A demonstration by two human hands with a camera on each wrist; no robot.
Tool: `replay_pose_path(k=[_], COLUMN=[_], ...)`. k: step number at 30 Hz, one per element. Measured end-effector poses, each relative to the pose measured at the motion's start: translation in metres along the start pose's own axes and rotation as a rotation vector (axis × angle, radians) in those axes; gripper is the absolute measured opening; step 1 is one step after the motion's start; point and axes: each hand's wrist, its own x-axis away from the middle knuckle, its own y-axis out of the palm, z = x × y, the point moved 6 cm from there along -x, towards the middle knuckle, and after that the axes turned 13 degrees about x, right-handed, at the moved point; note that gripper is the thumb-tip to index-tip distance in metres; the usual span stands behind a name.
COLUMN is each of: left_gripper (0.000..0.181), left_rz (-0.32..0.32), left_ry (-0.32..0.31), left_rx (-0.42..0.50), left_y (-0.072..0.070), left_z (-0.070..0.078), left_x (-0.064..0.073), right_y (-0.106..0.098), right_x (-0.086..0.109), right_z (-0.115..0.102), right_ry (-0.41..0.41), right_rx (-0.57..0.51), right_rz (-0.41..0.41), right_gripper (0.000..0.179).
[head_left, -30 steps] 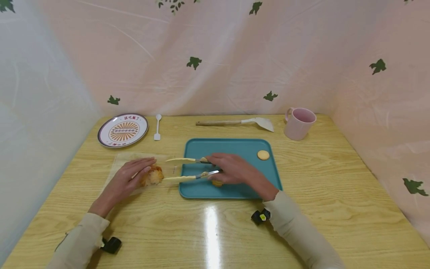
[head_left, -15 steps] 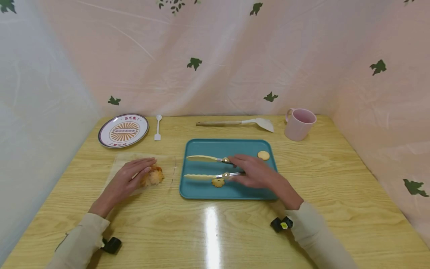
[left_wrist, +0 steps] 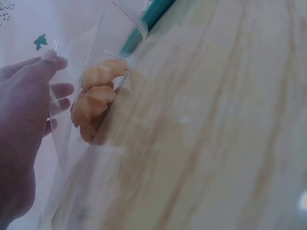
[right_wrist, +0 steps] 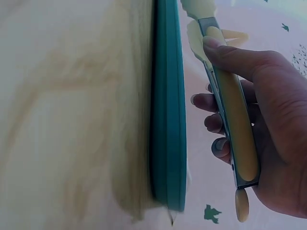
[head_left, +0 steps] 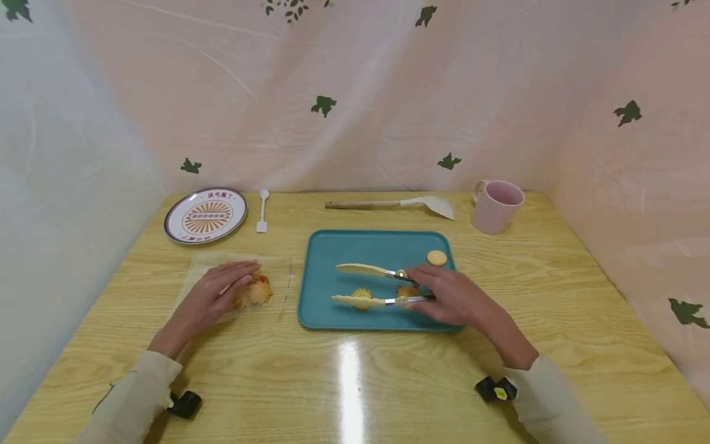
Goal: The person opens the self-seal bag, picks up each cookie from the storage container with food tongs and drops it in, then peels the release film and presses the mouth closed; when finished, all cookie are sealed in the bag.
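Note:
My right hand [head_left: 452, 295] holds a pair of tongs [head_left: 360, 269] with cream tips over the teal tray [head_left: 327, 246]. The tips are spread, with nothing between them. Below them on the tray lie a ridged cookie [head_left: 362, 295] and a browner cookie [head_left: 408, 291], both partly covered by the tongs. A round smooth cookie [head_left: 436, 258] lies near the tray's right edge. On the left, my left hand [head_left: 213, 296] holds a clear plastic bag [left_wrist: 91, 52] by its upper layer, thumb and fingers around the film. Several shell-shaped cookies [left_wrist: 96, 103] lie inside the bag.
A patterned plate [head_left: 235, 228] and a small white spoon [head_left: 262, 209] stand at the back left of the table [head_left: 266, 370]. Behind the tray lies a spatula [head_left: 366, 204] with a wooden handle. A pink mug [head_left: 495, 213] stands at the back right, near the cloth backdrop [head_left: 383, 74].
My right hand has moved the tongs from beside the bag rightward over the tray, uncovering the browner cookie. The left hand stays at the bag.

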Motion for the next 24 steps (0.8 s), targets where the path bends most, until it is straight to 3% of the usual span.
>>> replay_pose_path(k=[12,24], left_gripper=[0.035,0.035], left_rz=[-0.005,-0.01], left_ry=[-0.016,-0.013], left_rx=[0.001,0.004], left_y=[0.0,0.0], left_z=[0.002,0.002], left_x=[-0.002,-0.001], right_y=[-0.004,-0.004], right_x=[0.026,0.035], right_z=[0.004,0.008], right_ry=[0.042,0.072], right_rx=[0.025,0.014], right_rz=[-0.05,-0.119], right_gripper=[0.058,0.059])
